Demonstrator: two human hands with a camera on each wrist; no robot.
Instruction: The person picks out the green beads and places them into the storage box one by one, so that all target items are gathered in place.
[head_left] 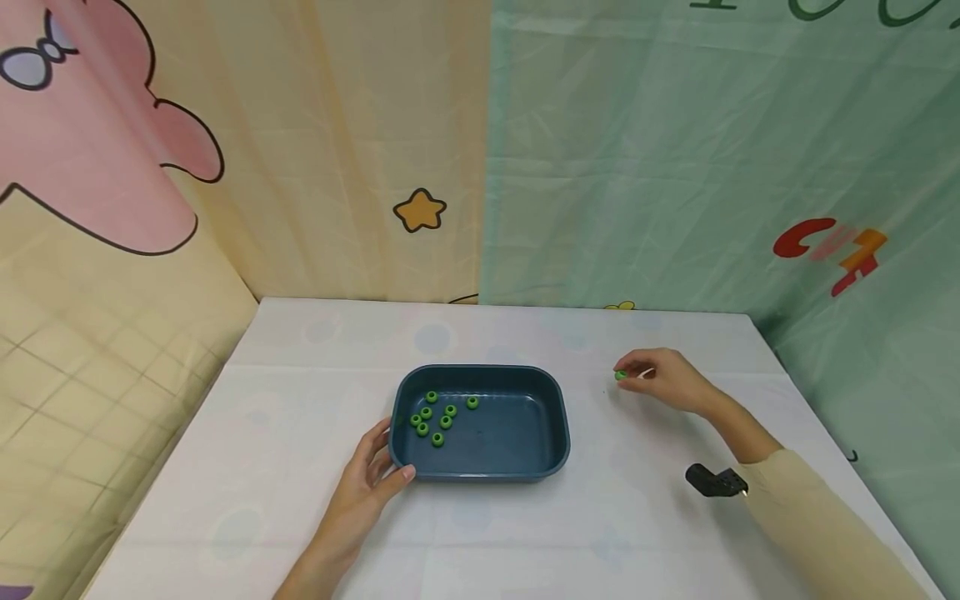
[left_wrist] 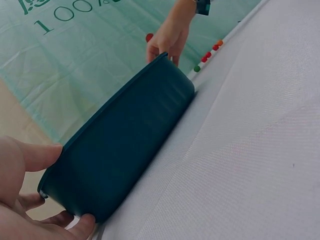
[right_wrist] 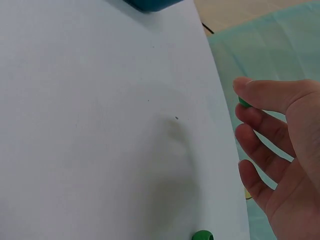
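A dark blue rectangular tray (head_left: pixel 487 479) stands on the white table, with several green ring-shaped beads (head_left: pixel 446 422) lying mostly in its left half. My left hand (head_left: pixel 367 479) grips the tray's left end; in the left wrist view the thumb (left_wrist: pixel 42 156) is at the rim and the fingers are lower on the wall. Off to the right of the tray, my right hand (head_left: pixel 663 379) pinches one green bead (head_left: pixel 620 375) between thumb and fingertips, above the tabletop. Most of that bead (right_wrist: pixel 244 102) is hidden by the thumb in the right wrist view.
Another green bead (right_wrist: pixel 202 235) shows at the bottom edge of the right wrist view. A black device (head_left: pixel 716 481) sits by the right sleeve. Printed curtains (head_left: pixel 637 167) hang behind the table (head_left: pixel 247 467). Small red and green spots (left_wrist: pixel 197 68) line its far edge in the left wrist view.
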